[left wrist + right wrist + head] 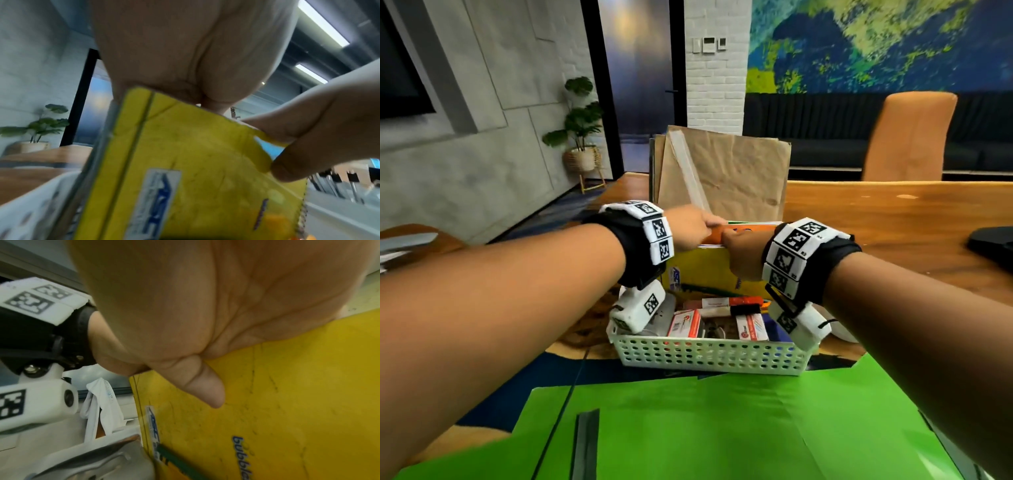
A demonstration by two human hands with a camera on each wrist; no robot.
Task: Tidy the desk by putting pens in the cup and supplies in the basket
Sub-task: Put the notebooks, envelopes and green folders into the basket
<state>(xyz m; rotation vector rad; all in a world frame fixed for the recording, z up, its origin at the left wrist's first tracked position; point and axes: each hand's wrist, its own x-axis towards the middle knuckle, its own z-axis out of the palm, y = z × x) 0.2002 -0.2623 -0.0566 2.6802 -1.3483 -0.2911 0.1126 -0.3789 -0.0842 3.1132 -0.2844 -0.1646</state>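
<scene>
A white perforated basket [709, 353] stands on the desk with small boxes, a marker and other supplies inside. A yellow notebook [702, 270] stands upright at the basket's back, with an orange one [743, 229] behind it. My left hand [691, 228] grips the books' top edge at the left. My right hand [743, 253] holds the top at the right, thumb pressed on the yellow cover [287, 402]. In the left wrist view both hands pinch the yellow notebook [195, 170]. A green pencil [180, 462] leans against the cover. No cup is in view.
Brown paper envelopes and a clear ruler [726, 171] stand upright behind the notebooks. Green paper [705, 428] lies in front of the basket with a dark strip [585, 445] on it. An orange chair [911, 137] stands beyond the wooden desk [893, 219]. A black object [993, 243] lies far right.
</scene>
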